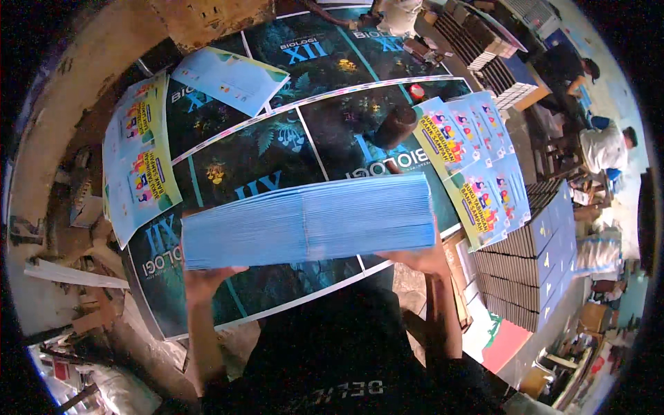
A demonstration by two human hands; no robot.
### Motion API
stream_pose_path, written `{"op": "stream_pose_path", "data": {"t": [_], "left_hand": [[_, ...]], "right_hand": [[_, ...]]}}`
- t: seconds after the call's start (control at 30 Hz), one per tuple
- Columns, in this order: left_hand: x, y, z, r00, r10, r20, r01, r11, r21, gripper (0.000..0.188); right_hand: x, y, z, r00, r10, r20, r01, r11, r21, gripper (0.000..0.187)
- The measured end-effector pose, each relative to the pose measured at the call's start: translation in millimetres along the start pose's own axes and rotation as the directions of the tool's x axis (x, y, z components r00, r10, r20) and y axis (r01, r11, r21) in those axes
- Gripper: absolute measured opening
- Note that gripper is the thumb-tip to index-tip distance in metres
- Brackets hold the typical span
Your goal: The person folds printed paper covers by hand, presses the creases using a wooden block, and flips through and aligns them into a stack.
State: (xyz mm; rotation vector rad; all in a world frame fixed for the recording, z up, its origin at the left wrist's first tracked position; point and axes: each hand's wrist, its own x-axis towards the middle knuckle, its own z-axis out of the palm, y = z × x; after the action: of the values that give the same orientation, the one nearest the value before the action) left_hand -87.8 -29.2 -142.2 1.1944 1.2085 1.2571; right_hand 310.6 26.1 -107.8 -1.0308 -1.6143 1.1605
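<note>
A thick stack of light blue paper sheets is held up before me, its layered long edge facing me. My left hand grips its left end from below, and my right hand grips the right end. Most of the fingers are hidden behind or under the stack. Beneath it lies a table spread with dark printed cover sheets. Printed yellow and blue sheets lie at the table's left edge, and a fanned pile of similar sheets sits at the right.
A pale blue sheet lies at the far left of the table. Near the fanned pile stands a dark brown cylindrical object. Tall stacks of bound books rise beyond the right edge. Two people work farther right.
</note>
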Motion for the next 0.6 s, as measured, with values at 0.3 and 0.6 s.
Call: {"op": "stream_pose_path", "data": {"t": [0.3,0.6], "left_hand": [[-16.9,4.1,3.1,0.992,0.073,-0.100,-0.091,0.978,-0.186,0.048],[-19.0,2.7,8.0,0.982,-0.128,-0.140,0.096,0.972,-0.215,0.055]], "right_hand": [[-21.5,-1.9,7.1,0.993,0.066,-0.097,-0.078,0.988,-0.134,0.067],[3.1,-67.5,-16.3,0.989,-0.089,0.116,0.110,0.977,-0.184,0.133]]}}
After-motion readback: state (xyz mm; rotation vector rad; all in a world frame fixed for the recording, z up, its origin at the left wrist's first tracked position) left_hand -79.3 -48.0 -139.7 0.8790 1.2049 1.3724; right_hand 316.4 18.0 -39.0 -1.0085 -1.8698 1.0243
